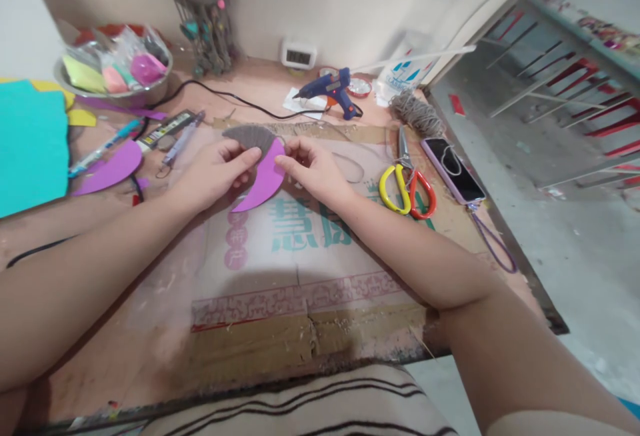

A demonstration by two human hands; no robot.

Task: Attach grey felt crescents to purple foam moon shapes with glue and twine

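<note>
Between my two hands is a crescent-shaped piece, grey and ribbed on its upper left, with a purple crescent sheet (pixel 267 176) along its lower right. My left hand (pixel 227 168) pinches the grey crescent (pixel 250 136) with the thumb on top. My right hand (pixel 311 168) grips the purple sheet's upper edge between thumb and fingers. The fingertips behind the piece are partly hidden. Below the hands lies a printed plastic sheet (pixel 300 269) over cardboard. Scissors (pixel 406 179) with yellow and red handles rest to the right of my right hand.
A blue glue gun (pixel 330 89) stands behind the hands, its black cord running left. A phone (pixel 454 171) and a grey string bundle (pixel 415 115) lie at right. To the left are a purple offcut (pixel 113 168), a cutter (pixel 167 128), turquoise sheet (pixel 33 146) and metal bowl (pixel 167 69) of packets.
</note>
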